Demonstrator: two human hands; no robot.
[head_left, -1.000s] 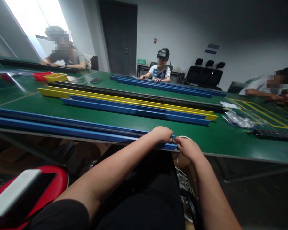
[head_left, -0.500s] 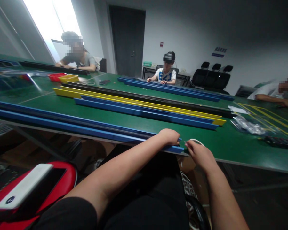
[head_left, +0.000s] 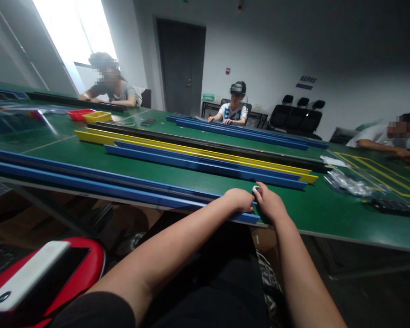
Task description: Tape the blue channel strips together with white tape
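Rail (head_left: 89, 184), blue, channel-shaped, lay along the near edge of the desk (head_left: 328, 214), running leftward from the left grip (head_left: 241, 200) and out of view. Left grip: bent over the rail's end, fingers curled downward; whether it pinched or merely rested could not be told. Right grip (head_left: 271, 202): just right of the left one, nearly closed, thumb and fingertip on a white ring-shaped item (head_left: 255, 188), possibly a tape roll.

Handling (judged): rail likely light for its length, stiff, smooth enough to slide; lifted by one end, the other would swing. Best hold: across both upright walls, hands spread wide. White item probably light, slightly yielding, easily pinched by its rim.

Count: 1 rail at the left grip. Beyond both grips, roughly parallel: 1 middle blue rail (head_left: 191, 165), 1 yellow rail (head_left: 89, 137), 1 black rail (head_left: 177, 137); farther, at least 2 far blue rails (head_left: 239, 133). Far left of the grips: 1 red tray (head_left: 80, 116), 1 yellow tray (head_left: 97, 118).
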